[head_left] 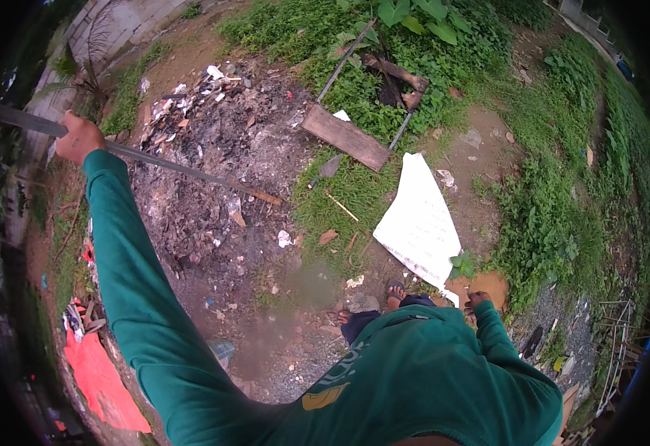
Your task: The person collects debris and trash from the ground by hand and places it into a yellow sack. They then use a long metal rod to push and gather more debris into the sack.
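Observation:
Raised at the far left, my left hand [81, 137] is closed around a long grey metal bar [176, 168]. The bar slants across a patch of ash, and its rusty end sits near the grass. Low by my right side, my right hand [479, 299] has curled fingers; whether anything is in them is hidden. Just left of it is the lower corner of a white sack [420, 223], spread on the ground in front of my feet. Part of a green leaf [462, 264] overlaps the sack's edge.
Ash and burnt rubbish [221, 141] cover the ground ahead. A wooden plank [346, 138] lies beside metal rods and green plants. A red sheet [102, 379] is at lower left. Brown ground [492, 284] and gravel lie to the right, near a metal frame [616, 342].

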{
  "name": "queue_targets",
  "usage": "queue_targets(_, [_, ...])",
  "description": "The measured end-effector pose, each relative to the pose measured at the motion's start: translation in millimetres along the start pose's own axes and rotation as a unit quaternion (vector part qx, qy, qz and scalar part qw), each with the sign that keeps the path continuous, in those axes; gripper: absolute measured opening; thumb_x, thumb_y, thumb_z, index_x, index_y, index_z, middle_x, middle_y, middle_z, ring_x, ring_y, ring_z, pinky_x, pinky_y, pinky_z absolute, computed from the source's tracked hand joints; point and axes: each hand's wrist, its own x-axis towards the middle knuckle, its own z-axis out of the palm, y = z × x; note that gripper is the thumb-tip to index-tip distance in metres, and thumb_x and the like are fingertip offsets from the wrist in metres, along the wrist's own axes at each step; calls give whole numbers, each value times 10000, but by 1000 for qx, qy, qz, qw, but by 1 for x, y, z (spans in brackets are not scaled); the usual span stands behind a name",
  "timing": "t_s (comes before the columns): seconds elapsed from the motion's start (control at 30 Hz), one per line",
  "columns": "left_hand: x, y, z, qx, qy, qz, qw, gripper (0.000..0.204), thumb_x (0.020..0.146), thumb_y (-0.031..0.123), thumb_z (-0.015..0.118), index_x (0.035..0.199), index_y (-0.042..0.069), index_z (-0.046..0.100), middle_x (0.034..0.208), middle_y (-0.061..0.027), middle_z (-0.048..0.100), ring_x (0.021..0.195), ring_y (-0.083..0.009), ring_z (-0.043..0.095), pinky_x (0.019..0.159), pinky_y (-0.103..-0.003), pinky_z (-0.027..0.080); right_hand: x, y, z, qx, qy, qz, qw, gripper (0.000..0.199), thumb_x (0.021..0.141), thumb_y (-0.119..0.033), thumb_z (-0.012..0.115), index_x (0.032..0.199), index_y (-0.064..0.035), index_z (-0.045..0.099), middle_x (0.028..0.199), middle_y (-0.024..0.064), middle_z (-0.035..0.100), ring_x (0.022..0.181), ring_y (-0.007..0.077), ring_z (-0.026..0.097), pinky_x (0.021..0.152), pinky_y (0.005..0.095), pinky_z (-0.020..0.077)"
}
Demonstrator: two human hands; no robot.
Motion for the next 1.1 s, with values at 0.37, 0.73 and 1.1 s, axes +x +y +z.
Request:
queue_targets(0.37, [-11, 9, -14, 18, 37, 41, 998, 363, 876, 234, 629, 728, -96, 605, 698, -177, 652, 644, -294, 630, 618, -484, 452, 14, 44, -5, -29, -17, 21, 999, 411, 1017, -290, 593, 1294, 14, 572, 1012, 220, 749, 730, 340, 736, 607, 503, 615])
queue_targets(0.73, [73, -87, 22, 391, -41, 306, 867, 332, 896, 413, 664, 910, 93, 749, 877, -201, 764, 804, -402, 729, 684, -461, 561, 3, 33, -8, -47, -12, 18, 999, 440, 1028, -321, 610, 1304, 20, 572, 955, 194, 743, 655, 274, 684, 544, 450, 563])
queue_targets(1.1, [-29, 17, 19, -4, -117, 56, 992, 440, 931, 371, 624, 767, -32, 690, 657, -147, 667, 624, -268, 646, 618, -461, 466, -2, 32, -12, -96, -44, 4, 994, 391, 1013, -294, 615, 1259, 8, 582, 946, 179, 729, 682, 284, 692, 567, 448, 574])
